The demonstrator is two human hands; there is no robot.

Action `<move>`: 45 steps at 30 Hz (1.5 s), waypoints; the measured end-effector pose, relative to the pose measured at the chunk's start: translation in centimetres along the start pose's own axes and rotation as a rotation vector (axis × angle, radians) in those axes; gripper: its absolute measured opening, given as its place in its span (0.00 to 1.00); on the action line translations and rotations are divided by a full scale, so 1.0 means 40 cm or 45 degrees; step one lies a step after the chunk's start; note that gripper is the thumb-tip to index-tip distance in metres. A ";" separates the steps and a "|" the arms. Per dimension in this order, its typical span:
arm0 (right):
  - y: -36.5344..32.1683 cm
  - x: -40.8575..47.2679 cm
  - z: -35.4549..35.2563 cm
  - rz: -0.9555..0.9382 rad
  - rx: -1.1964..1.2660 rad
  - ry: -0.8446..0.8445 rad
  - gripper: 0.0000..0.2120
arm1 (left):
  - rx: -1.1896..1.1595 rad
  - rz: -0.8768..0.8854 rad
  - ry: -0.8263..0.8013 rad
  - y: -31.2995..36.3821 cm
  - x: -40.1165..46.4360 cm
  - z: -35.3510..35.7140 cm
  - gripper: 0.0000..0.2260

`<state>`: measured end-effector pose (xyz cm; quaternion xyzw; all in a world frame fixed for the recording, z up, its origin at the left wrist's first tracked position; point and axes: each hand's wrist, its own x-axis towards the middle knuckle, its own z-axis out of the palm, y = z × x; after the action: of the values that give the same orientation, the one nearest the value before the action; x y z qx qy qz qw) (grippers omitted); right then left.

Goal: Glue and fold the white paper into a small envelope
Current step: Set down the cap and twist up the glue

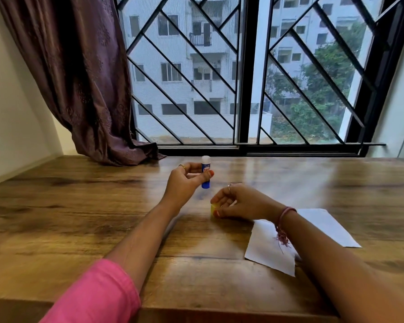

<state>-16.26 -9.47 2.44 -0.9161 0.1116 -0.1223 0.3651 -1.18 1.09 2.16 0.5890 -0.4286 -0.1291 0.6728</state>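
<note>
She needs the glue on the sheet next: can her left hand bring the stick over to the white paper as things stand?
Probably yes. The left hand holds the glue stick upright, but the right forearm lies across the white paper and would have to shift.

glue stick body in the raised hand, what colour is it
Blue, with a white top end; the glue stick shows best in the head view, held in the left hand.

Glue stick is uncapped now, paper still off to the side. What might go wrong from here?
The left hand holds the glue stick upright, tip exposed, in a light fingertip grip; it could slip and smear the table. The right forearm lies across the white paper, so moving that arm may drag or crease it. The yellow cap, under the right hand, could roll off once released.
</note>
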 end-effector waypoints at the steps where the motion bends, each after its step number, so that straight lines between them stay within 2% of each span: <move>1: 0.000 0.001 0.002 0.002 -0.027 -0.012 0.12 | -0.009 0.000 -0.001 0.003 -0.001 0.001 0.11; 5: -0.002 0.001 -0.004 0.016 -0.041 -0.042 0.15 | -0.061 -0.010 0.008 0.011 -0.005 0.005 0.15; 8: -0.002 -0.005 -0.021 0.034 0.048 0.063 0.15 | -0.103 -0.010 -0.001 0.017 -0.009 0.008 0.15; 11: -0.009 -0.013 -0.038 0.028 0.304 0.201 0.14 | -0.135 -0.015 -0.005 0.027 -0.013 0.016 0.14; 15: -0.027 -0.023 -0.037 0.067 0.570 0.258 0.20 | -0.224 -0.022 -0.016 0.037 -0.021 0.030 0.13; 21: -0.048 -0.029 -0.006 0.086 0.938 0.262 0.15 | -0.329 -0.050 -0.042 0.046 -0.033 0.039 0.10; 25: -0.050 -0.047 0.005 0.094 1.071 0.324 0.17 | -0.384 -0.057 -0.081 0.049 -0.038 0.046 0.14; 28: -0.042 -0.071 0.005 0.117 1.092 0.359 0.13 | -0.373 -0.039 -0.146 0.048 -0.043 0.055 0.16; 34: -0.033 -0.100 0.008 0.132 1.170 0.319 0.10 | -0.354 -0.037 -0.211 0.047 -0.050 0.066 0.17; 40: -0.053 -0.107 0.014 0.198 1.552 0.159 0.16 | -0.390 -0.080 -0.232 0.057 -0.048 0.061 0.18; 45: -0.058 -0.107 0.027 0.115 1.743 0.226 0.15 | -0.418 -0.071 -0.230 0.063 -0.051 0.055 0.15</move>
<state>-19.70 -5.87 2.70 -0.4607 0.0768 -0.2245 0.8553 -4.86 1.65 3.45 0.4691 -0.4439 -0.2682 0.7148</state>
